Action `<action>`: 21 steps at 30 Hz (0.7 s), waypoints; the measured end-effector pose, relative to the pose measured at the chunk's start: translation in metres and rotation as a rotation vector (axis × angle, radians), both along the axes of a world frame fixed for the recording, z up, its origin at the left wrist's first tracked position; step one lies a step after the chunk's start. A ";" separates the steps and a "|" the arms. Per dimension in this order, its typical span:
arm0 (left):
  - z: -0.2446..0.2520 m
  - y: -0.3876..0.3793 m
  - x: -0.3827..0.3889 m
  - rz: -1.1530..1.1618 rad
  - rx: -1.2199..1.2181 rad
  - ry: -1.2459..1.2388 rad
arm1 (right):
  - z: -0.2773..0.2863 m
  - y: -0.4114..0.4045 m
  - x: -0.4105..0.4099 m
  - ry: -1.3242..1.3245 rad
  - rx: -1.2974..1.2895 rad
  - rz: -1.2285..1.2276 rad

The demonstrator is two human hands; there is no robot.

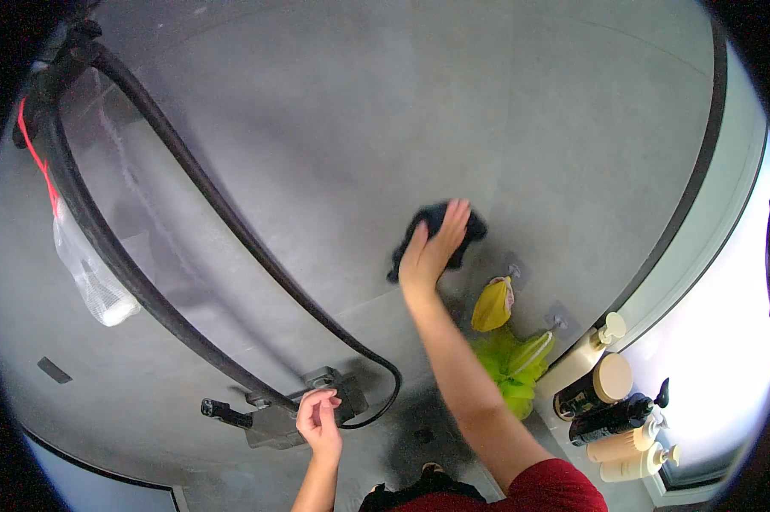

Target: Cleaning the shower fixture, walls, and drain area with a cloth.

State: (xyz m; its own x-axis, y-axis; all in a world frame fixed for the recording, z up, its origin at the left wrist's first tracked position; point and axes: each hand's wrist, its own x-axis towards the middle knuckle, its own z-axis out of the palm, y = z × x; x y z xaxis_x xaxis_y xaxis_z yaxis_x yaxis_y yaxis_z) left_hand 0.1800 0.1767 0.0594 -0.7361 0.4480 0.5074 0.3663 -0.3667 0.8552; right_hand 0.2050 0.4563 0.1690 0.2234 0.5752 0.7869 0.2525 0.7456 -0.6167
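My right hand (426, 256) presses a dark, crumpled cloth (448, 221) flat against the grey wall (372, 115), with the arm stretched upward. Part of the cloth is hidden under the palm and fingers. My left hand (320, 416) is raised in front of the shower mixer (273, 429), its fingers loosely bent and nothing visible in them. Behind that hand, a black shower riser pipe (186, 326) meets the mixer; whether the hand touches it is not clear. A thinner black hose (250, 240) loops down beside the pipe.
Right of the cloth, a yellow pouch (492, 306) and a green mesh bath puff (513, 371) hang from adhesive hooks. Several bottles, including a black pump bottle (609, 419), and a lidded jar (593, 387) stand by the window frame (699, 256). A mesh bag (100, 288) hangs left.
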 end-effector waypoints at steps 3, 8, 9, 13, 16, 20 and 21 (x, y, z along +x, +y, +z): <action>0.002 0.005 0.011 -0.034 -0.018 -0.058 | 0.006 -0.001 0.011 -0.067 0.059 0.033; 0.013 0.047 0.024 -0.127 -0.040 0.089 | -0.085 -0.073 0.030 0.287 -0.266 0.828; 0.032 0.061 0.035 -0.133 -0.064 0.060 | -0.092 -0.080 0.046 0.414 -0.479 1.065; -0.013 0.095 0.037 -0.521 -0.126 -0.484 | -0.067 -0.099 0.086 -0.359 -0.195 1.192; 0.019 0.120 0.085 -0.697 -0.069 -0.919 | -0.080 -0.082 0.124 -0.446 -0.220 0.953; 0.040 0.153 0.114 -0.808 0.119 -1.128 | -0.063 -0.084 0.175 0.134 -0.239 0.749; 0.055 0.166 0.121 -0.780 0.170 -1.038 | -0.067 -0.082 0.187 0.202 -0.140 0.645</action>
State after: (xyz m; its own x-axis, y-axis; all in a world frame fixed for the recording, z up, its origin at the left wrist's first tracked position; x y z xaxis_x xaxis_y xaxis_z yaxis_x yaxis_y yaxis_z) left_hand 0.3006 0.3431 0.1141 -0.3933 0.9184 -0.0435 -0.7877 -0.3122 0.5310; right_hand 0.3924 0.3739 0.1019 -0.0630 0.7358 0.6742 -0.3448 0.6180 -0.7066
